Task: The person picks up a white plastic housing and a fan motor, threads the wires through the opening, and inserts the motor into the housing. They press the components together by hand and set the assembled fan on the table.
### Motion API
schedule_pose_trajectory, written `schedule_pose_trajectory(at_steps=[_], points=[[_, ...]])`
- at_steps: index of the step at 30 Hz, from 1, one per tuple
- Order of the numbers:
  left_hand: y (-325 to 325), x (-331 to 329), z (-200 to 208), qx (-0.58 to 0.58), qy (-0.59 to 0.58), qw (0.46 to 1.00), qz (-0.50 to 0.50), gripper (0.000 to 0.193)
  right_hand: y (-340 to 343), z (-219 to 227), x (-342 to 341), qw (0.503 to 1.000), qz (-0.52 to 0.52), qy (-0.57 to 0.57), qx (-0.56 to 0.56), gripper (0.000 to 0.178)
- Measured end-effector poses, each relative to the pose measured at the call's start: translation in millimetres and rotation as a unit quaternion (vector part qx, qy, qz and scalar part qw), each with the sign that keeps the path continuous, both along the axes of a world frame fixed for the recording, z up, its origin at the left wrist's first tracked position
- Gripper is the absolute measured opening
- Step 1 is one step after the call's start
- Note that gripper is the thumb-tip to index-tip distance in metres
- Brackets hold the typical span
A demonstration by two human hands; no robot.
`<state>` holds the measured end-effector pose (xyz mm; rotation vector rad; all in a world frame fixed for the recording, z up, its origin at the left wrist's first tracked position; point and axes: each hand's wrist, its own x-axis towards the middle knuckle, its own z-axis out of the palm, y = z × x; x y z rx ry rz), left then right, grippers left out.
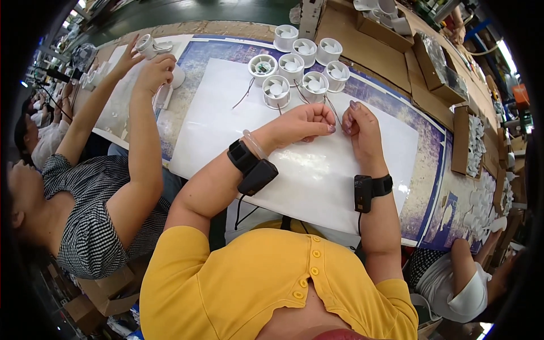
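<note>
My left hand (300, 124) and my right hand (364, 126) are close together above a white sheet (226, 136), a small gap between their fingertips. The fingers of both are curled and pinched; what they hold, if anything, is too small to make out. Just beyond them stands a cluster of several round white fans (276, 86) in short cylindrical housings. One fan (263, 66) at the left of the cluster shows a green inside part. Thin brown wires (334, 109) trail from the fans, one ending near my right fingertips.
At the left a co-worker's hands (156, 71) handle a white plastic part (148, 46). On the right lie open cardboard boxes (439, 71) and a pile of small white parts (480, 207). Another person (464, 283) sits at the lower right.
</note>
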<state>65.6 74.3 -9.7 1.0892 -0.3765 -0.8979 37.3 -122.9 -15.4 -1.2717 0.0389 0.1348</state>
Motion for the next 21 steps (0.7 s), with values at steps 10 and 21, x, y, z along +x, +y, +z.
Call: schedule_pose_trajectory(at_steps=[10, 21], points=[[5.2, 4.5, 0.9, 0.031, -0.039, 0.999, -0.011, 0.013, 2.0, 0.2, -3.5, 1.000, -0.012, 0.013, 0.003, 0.028], [10.1, 3.3, 0.8, 0.018, -0.110, 0.993, -0.038, 0.016, 8.9, -0.7, -4.2, 0.999, -0.007, -0.001, -0.033, 0.026]])
